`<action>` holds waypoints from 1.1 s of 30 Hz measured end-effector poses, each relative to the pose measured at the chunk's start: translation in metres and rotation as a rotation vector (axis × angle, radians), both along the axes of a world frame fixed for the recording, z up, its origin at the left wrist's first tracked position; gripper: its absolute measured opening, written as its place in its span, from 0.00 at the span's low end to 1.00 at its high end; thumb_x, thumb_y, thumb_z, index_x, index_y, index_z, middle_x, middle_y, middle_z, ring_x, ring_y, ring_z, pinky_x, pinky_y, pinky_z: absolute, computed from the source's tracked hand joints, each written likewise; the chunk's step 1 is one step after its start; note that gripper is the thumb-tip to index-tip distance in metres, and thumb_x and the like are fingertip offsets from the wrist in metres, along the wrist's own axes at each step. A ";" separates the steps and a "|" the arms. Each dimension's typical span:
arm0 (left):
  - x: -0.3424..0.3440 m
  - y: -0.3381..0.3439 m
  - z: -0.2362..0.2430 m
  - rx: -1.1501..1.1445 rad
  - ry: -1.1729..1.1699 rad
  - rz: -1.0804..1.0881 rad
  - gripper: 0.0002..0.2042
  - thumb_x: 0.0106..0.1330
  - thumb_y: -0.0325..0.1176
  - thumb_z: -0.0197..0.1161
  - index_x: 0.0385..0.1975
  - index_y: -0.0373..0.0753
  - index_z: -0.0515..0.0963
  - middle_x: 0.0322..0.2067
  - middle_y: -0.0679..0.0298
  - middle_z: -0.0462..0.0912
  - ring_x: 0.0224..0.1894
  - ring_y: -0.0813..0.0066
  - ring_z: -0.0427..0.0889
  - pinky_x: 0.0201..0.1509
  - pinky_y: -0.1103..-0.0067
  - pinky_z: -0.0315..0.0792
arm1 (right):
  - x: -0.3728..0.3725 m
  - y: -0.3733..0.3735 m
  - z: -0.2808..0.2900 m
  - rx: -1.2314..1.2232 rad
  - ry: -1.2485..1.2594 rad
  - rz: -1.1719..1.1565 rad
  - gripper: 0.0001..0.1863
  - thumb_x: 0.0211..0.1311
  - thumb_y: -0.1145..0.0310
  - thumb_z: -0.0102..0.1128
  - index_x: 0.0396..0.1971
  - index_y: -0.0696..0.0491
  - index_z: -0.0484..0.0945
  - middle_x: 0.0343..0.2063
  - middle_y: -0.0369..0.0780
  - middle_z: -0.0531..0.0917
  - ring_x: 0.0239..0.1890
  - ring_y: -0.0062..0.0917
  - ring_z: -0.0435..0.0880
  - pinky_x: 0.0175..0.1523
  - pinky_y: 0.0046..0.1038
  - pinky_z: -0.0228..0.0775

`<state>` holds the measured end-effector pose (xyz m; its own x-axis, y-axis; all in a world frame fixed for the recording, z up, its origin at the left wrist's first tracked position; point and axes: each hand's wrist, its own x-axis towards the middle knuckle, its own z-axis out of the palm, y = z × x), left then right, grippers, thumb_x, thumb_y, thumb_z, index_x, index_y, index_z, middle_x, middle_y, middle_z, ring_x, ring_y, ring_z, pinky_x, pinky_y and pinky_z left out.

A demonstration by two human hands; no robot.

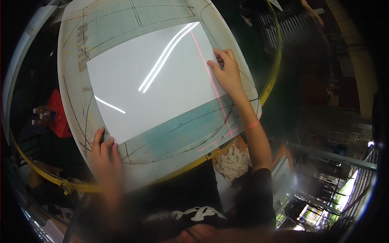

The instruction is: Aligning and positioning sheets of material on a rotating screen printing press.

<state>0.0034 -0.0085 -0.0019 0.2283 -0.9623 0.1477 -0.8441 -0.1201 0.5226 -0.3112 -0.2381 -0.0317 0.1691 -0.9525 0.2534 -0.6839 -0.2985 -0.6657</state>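
A glossy white sheet [129, 81] lies on a large pale board [73, 44] marked with dark curved and straight lines. At the sheet's right edge is my right hand [227, 73], its fingers curled and thumb over the edge, gripping it. My left hand [106, 156] rests at the near left corner, fingers stretched and slightly apart, fingertips at or beside the sheet's edge. A red laser line [208, 75] runs down across the sheet's right part and onto the board. Bright lamp reflections streak the sheet.
A yellow rail [278, 52] curves round the board, and its near part [190, 165] passes along the front edge. A red stool-like object [60, 115] with several bottles [40, 115] stands left. Crumpled pale scraps [233, 162] lie near right. Another person's arm [312, 10] shows far right.
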 end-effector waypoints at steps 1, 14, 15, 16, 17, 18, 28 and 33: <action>0.000 0.000 -0.001 -0.002 0.004 0.000 0.04 0.60 0.19 0.56 0.35 0.29 0.73 0.55 0.50 0.73 0.59 0.51 0.71 0.62 0.66 0.65 | 0.000 0.000 0.000 0.003 -0.006 0.001 0.22 0.51 0.74 0.66 0.48 0.63 0.75 0.37 0.42 0.73 0.40 0.30 0.74 0.48 0.28 0.68; 0.002 -0.002 0.002 -0.028 -0.005 0.002 0.04 0.61 0.19 0.56 0.35 0.29 0.73 0.55 0.51 0.72 0.59 0.51 0.71 0.61 0.67 0.65 | 0.014 0.002 0.009 -0.006 0.015 -0.040 0.24 0.52 0.72 0.66 0.51 0.58 0.74 0.41 0.45 0.71 0.43 0.36 0.74 0.51 0.32 0.68; 0.001 -0.002 0.002 -0.037 -0.016 0.009 0.04 0.61 0.19 0.56 0.35 0.29 0.73 0.55 0.51 0.72 0.59 0.51 0.71 0.61 0.67 0.65 | 0.013 0.000 0.010 -0.015 0.004 -0.034 0.24 0.52 0.72 0.66 0.51 0.58 0.74 0.41 0.45 0.71 0.43 0.36 0.74 0.51 0.32 0.68; -0.001 -0.002 0.001 -0.043 -0.002 0.000 0.05 0.62 0.20 0.56 0.36 0.30 0.73 0.55 0.51 0.72 0.58 0.51 0.71 0.61 0.67 0.66 | 0.007 -0.003 0.008 -0.049 0.115 0.019 0.24 0.52 0.72 0.66 0.51 0.57 0.74 0.40 0.45 0.71 0.43 0.37 0.74 0.51 0.32 0.68; -0.002 0.000 0.001 -0.051 0.010 -0.006 0.05 0.62 0.20 0.55 0.36 0.30 0.73 0.56 0.51 0.72 0.58 0.51 0.72 0.61 0.68 0.66 | 0.004 -0.006 0.008 -0.087 0.225 0.074 0.24 0.51 0.72 0.67 0.51 0.55 0.75 0.40 0.46 0.71 0.42 0.39 0.74 0.50 0.33 0.69; -0.002 0.001 0.002 -0.066 -0.006 0.000 0.05 0.62 0.20 0.55 0.36 0.30 0.73 0.56 0.51 0.72 0.58 0.51 0.72 0.61 0.68 0.66 | 0.004 -0.010 0.011 -0.103 0.209 0.078 0.24 0.51 0.72 0.67 0.51 0.55 0.75 0.40 0.46 0.71 0.42 0.39 0.74 0.50 0.33 0.69; -0.014 0.034 -0.002 -0.122 -0.190 -0.137 0.20 0.61 0.25 0.56 0.55 0.32 0.69 0.61 0.51 0.65 0.62 0.51 0.66 0.65 0.64 0.61 | -0.036 0.074 0.020 -0.119 -0.099 0.056 0.23 0.54 0.72 0.64 0.52 0.54 0.73 0.42 0.46 0.70 0.46 0.38 0.72 0.54 0.33 0.65; -0.031 0.055 -0.008 -0.117 -0.127 -0.257 0.22 0.63 0.27 0.55 0.59 0.36 0.67 0.61 0.52 0.66 0.62 0.50 0.66 0.69 0.57 0.53 | -0.117 0.221 0.068 0.065 0.146 -0.088 0.15 0.60 0.72 0.57 0.48 0.52 0.77 0.40 0.41 0.77 0.49 0.36 0.74 0.56 0.33 0.64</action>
<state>-0.0272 0.0469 -0.0099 -0.0476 -0.9610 0.2725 -0.8985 0.1604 0.4087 -0.4279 -0.0174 0.0366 0.1154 -0.9787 0.1696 -0.7964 -0.1932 -0.5731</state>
